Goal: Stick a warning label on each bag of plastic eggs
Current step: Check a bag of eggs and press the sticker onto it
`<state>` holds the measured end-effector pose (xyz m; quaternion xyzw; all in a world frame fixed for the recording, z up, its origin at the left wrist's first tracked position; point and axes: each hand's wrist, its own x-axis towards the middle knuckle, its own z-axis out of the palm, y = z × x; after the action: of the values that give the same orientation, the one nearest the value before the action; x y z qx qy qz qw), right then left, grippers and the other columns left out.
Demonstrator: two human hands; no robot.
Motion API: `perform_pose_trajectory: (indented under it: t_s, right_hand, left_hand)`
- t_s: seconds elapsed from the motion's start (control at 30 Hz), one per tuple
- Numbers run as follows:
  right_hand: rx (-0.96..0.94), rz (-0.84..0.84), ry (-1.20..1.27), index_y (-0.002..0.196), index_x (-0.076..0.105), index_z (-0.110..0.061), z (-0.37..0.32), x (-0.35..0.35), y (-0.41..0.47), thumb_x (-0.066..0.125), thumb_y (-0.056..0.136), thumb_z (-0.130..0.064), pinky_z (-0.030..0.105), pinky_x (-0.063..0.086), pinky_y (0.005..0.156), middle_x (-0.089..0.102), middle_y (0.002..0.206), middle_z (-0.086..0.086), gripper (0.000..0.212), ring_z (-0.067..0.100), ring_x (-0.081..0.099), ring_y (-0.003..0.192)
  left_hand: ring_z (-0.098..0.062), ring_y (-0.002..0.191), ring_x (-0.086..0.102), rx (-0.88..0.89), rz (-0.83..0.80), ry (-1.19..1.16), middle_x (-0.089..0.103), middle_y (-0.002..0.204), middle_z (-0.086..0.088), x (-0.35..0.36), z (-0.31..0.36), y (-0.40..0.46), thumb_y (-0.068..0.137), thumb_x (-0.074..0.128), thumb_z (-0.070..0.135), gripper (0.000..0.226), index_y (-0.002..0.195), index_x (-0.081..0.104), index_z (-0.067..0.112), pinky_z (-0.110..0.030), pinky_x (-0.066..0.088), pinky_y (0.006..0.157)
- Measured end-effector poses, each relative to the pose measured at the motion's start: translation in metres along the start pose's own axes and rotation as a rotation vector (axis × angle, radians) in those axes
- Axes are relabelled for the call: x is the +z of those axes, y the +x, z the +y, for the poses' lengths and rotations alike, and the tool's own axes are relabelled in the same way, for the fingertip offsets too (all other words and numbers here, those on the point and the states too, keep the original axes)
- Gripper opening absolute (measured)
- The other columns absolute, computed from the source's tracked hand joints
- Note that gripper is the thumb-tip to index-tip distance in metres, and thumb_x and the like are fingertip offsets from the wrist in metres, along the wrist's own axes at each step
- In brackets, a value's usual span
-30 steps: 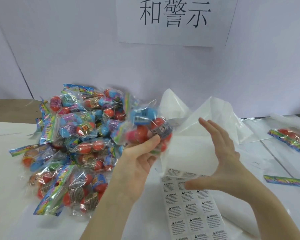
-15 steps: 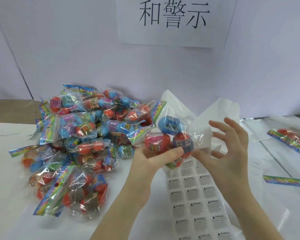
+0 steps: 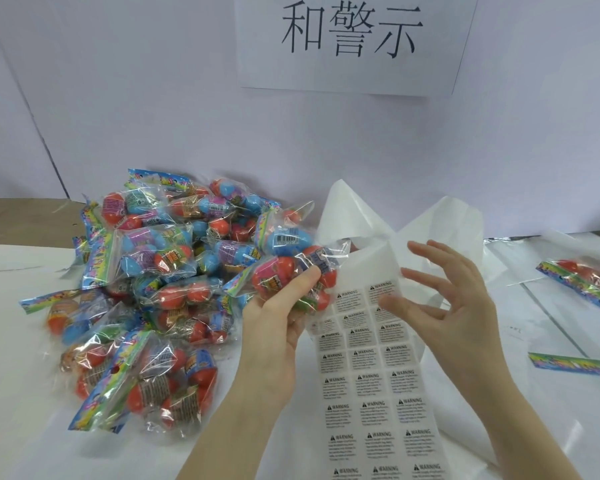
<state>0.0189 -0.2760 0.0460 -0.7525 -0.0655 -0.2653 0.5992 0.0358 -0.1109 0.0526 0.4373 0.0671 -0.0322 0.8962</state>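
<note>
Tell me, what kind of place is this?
Probably a packing workbench. There is a big pile of bagged plastic eggs, a sheet of warning labels, and a printed sign on the wall. The left hand holds one bag.

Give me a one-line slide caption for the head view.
Left hand holds a bag of eggs above the warning label sheet; open right hand hovers beside.

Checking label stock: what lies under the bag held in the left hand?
Under the held bag lies the top of the warning label sheet, some labels showing. The left hand and bag cover its upper left corner.
</note>
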Motion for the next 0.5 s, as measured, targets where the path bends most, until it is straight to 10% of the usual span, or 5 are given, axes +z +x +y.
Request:
perform_pose_trajectory:
  t_s: [0.5]
  right_hand:
    - [-0.071, -0.031, -0.185, 0.083, 0.063, -0.04, 0.0004, 0.0024, -0.0044, 0.077, 0.068, 0.006, 0.003, 0.044, 0.066, 0.068, 0.077, -0.019, 0.05, -0.002, 0.062, 0.065]
  left_hand:
    - [-0.015, 0.07, 0.07, 0.012, 0.018, 0.003, 0.075, 0.089, -0.008, 0.0002, 0.0001, 0.0, 0.053, 0.074, 0.018, 0.047, 0.098, 0.072, 0.005, -0.022, 0.056, 0.059]
